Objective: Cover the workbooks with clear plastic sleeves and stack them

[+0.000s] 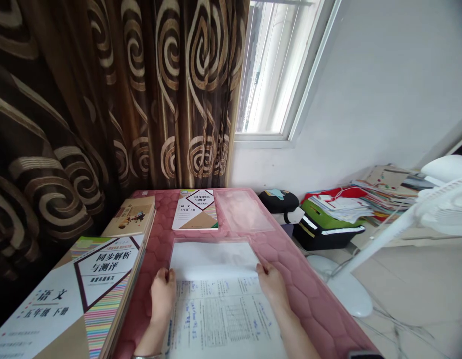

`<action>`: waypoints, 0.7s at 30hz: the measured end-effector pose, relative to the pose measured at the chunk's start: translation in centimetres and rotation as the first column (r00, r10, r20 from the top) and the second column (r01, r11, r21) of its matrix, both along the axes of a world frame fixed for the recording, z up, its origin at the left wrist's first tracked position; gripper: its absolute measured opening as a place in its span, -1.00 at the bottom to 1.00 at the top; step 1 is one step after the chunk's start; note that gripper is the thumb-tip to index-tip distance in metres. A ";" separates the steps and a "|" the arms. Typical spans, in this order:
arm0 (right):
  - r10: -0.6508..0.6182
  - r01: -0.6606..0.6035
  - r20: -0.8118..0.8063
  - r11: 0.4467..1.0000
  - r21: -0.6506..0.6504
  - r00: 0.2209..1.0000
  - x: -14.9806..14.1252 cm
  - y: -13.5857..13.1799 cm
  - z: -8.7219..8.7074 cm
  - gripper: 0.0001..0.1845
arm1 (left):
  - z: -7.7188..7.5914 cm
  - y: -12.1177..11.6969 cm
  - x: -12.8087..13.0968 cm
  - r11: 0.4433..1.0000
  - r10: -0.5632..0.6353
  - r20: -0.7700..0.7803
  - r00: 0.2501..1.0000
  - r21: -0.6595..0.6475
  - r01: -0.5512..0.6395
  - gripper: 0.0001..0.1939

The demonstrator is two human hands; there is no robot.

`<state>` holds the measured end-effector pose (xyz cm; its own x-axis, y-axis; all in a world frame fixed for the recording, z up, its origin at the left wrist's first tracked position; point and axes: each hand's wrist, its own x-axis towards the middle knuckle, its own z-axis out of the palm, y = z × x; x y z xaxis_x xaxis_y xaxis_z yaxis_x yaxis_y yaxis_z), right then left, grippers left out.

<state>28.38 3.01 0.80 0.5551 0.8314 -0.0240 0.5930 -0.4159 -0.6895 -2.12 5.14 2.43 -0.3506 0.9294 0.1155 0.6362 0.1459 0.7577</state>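
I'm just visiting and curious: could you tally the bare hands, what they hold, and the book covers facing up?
Left hand and right hand: 2
Held printed paper: 1 lot, sheets uncountable
Mostly white book covers: 2
Tan book cover: 1
Total: 6

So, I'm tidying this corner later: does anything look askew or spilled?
The loose papers right of the table look messy: they lie crookedly over a green-and-black container, beside an uneven stack. No spill shows.

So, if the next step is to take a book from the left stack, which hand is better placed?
Probably the left hand: it is nearer the book stack, while the right hand is across the printed paper. Both hold the paper's edges, so the left must first let go.
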 end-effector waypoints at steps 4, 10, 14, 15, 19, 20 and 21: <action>-0.012 0.016 0.057 0.997 -0.071 0.998 -0.4 0.0 0.7 -0.60 | 0.0 0.2 0.3 1.000 0.012 -0.070 0.997 -0.011 -0.012 -0.70; -0.006 0.016 0.091 0.994 -0.111 0.996 -0.7 0.2 1.2 -0.61 | 0.1 0.3 0.4 1.000 0.007 -0.040 0.999 -0.027 -0.008 -0.72; -0.028 0.028 -0.005 0.998 0.062 1.000 -0.7 -0.4 0.7 -0.63 | -0.3 0.0 0.2 0.999 -0.014 0.008 1.000 0.029 0.013 -0.75; -0.028 0.032 -0.033 0.989 0.143 0.999 -0.7 -0.6 0.6 -0.60 | -0.5 -0.1 0.1 0.998 -0.015 0.020 1.000 0.060 0.014 -0.75; 0.002 0.051 -0.116 0.890 0.453 0.993 -0.9 -1.1 0.6 -0.47 | -0.7 -0.4 -0.1 0.984 -0.016 0.113 0.994 0.180 -0.005 -0.68; 0.013 0.060 -0.141 0.864 0.500 0.990 -0.9 -1.1 0.7 -0.46 | -0.8 -0.5 -0.2 0.978 -0.022 0.144 0.989 0.207 -0.008 -0.65; 0.026 0.071 -0.173 0.845 0.529 0.985 -0.9 -1.0 0.8 -0.45 | -0.8 -0.5 -0.2 0.973 -0.031 0.174 0.984 0.229 -0.010 -0.62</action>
